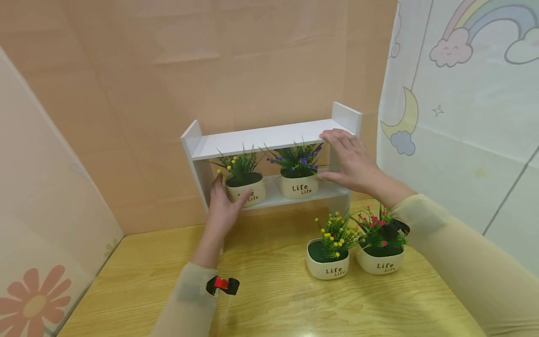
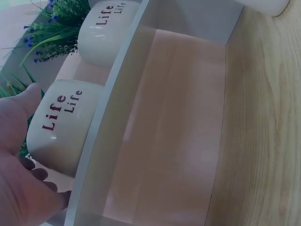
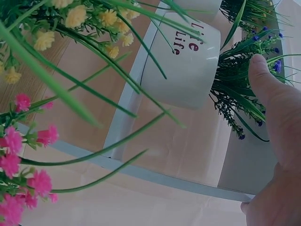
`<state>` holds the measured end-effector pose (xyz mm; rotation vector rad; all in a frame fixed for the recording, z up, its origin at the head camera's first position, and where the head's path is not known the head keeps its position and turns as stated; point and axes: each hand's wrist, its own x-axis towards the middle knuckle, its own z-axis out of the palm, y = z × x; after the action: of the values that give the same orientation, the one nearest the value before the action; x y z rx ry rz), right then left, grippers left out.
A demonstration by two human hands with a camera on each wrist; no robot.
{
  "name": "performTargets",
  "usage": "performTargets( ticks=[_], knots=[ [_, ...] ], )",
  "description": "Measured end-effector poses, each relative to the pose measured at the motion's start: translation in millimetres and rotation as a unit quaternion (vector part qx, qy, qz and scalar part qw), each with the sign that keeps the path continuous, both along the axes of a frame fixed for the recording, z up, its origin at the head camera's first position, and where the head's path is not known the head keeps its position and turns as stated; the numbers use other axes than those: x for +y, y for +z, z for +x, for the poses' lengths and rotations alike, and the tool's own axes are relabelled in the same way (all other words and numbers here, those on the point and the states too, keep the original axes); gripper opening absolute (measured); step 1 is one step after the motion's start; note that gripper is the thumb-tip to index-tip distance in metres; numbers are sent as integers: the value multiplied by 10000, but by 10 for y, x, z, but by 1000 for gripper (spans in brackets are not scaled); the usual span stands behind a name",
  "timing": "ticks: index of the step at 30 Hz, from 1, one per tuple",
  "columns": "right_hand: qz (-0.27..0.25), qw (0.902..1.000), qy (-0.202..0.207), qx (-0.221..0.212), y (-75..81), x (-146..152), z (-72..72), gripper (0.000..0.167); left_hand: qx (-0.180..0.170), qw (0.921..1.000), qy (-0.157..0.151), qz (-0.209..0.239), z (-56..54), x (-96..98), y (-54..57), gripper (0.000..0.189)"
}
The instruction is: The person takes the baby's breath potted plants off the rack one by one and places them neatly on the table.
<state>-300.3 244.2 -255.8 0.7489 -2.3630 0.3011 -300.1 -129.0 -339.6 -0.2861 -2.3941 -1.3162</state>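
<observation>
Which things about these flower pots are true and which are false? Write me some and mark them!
1. The cream rounded pot with purple flowers stands on the white, flat-boarded shelf unit. True.
2. The cream rounded pot with pink flowers stands on the shelf unit too. False: that pot is on the yellowish wood-grained table.
3. The person's left grip is at the shelf unit's cream rounded pot with yellow flowers. True.
4. The person's right grip holds the pink-flowered pot. False: it is up at the shelf unit's right end.
5. Every pot shows the printed word "Life". True.
</observation>
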Motion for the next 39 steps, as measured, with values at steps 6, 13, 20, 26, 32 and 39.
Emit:
performTargets(
  ticks=[6, 13, 20, 26, 32, 39],
  knots=[
    [-14, 9999, -49, -106, 14, -3, 23, 104, -220, 9994, -158, 229, -72, 10, 45, 109],
    [-20, 9999, -29, -119, 6, -12, 38, 103, -260, 9987, -196, 397, -135, 33, 33, 107],
    [31, 9999, -110, -54, -10, -3, -5, 105, -262, 9985, -238, 421, -162, 33, 19, 106],
    [70, 9999, -133, -15, -14, 3, -11, 106, -344, 9981, -275, 438, -184, 26, 27, 103],
    [49, 9999, -110, -9, -7, 2, 13, 105, -357, 9972, -362, 544, -197, 36, 49, 103],
    [36, 10000, -86, -4, 2, -12, 44, 104, -336, 9980, -299, 436, -197, 40, 62, 103]
  ],
)
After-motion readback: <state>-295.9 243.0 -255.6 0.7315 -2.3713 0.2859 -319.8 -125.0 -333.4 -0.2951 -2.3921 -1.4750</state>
